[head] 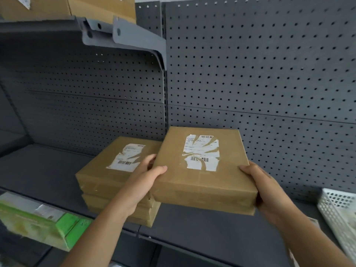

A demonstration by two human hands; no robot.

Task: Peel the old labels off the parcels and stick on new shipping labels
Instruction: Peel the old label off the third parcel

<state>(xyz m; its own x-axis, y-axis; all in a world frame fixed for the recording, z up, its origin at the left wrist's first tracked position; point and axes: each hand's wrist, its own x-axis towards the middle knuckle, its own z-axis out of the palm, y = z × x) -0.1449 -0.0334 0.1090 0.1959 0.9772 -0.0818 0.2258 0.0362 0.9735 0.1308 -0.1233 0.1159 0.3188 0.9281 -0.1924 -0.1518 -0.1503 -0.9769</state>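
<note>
Head: right hand (269, 191) partly under parcel (192, 183)

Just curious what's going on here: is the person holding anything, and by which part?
A brown parcel with a torn label. The left hand grips its left edge, the right hand its right edge, thumbs on top.

Bare left hand (142, 184), bare right hand (269, 191), forearms (107, 224) bare down to the frame edge

parcel stack (115, 180) on shelf (48, 170) | held parcel (204, 170) just right of it | perforated basket (331, 207) at shelf's right end
</note>
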